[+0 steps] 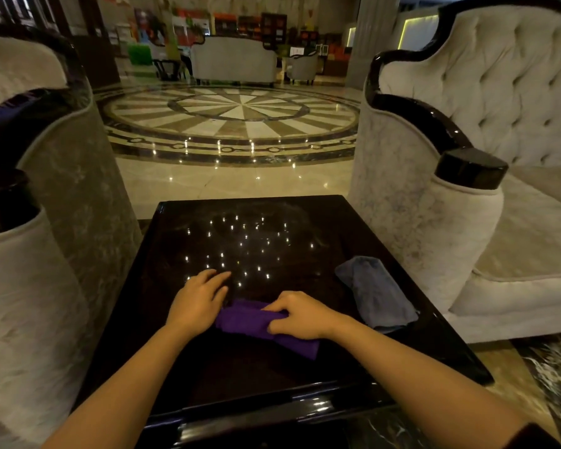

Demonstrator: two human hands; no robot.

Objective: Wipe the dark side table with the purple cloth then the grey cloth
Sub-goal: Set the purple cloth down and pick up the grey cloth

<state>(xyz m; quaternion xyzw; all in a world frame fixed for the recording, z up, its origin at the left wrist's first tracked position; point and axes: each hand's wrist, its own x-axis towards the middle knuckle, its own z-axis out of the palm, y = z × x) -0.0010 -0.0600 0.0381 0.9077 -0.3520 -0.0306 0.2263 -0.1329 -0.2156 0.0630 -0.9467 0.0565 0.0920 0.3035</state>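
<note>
Centrally, the right hand (300, 315) grips the purple cloth (259, 325), the left hand (198, 299) lying open, flat beside it.

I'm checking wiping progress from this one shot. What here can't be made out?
- Head view: the purple cloth is partly hidden under the right hand and left hand.
- Whether the dark table is clean: light reflections and dimness hide any smears.
- Underside of the grey cloth: hidden by its folds.

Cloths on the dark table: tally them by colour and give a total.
Purple cloth: 1, under both hands
Grey cloth: 1, lying untouched on the right side
Total: 2 cloths on the dark table
</note>
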